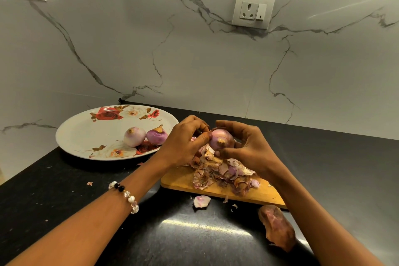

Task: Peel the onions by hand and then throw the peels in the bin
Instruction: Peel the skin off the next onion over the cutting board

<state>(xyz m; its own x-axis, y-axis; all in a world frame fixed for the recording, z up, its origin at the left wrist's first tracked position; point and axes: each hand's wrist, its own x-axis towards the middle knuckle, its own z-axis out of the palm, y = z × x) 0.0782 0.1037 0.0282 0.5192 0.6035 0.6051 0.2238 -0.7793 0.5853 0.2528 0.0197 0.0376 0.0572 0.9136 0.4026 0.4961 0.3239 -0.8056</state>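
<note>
Onion (222, 140) held above the cutting board's (179, 180) far edge, over the peel pile (224, 174). Right hand (244, 147) cups it, root end facing the camera. Left hand (185, 140) pinches loose skin on its left side; the pull likely goes leftward.

Head camera looks forward and down, seemingly close, at the counter (108, 211).

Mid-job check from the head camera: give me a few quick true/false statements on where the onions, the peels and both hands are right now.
1. Two peeled purple onions lie on the floral white plate. True.
2. The heap of dry onion peels sits on that plate. False: it lies on the wooden cutting board.
3. Both hands hold one purple onion above the board. True.
4. The left hand rests idle on the black counter. False: it pinches skin at the onion, opposite the right hand.
</note>
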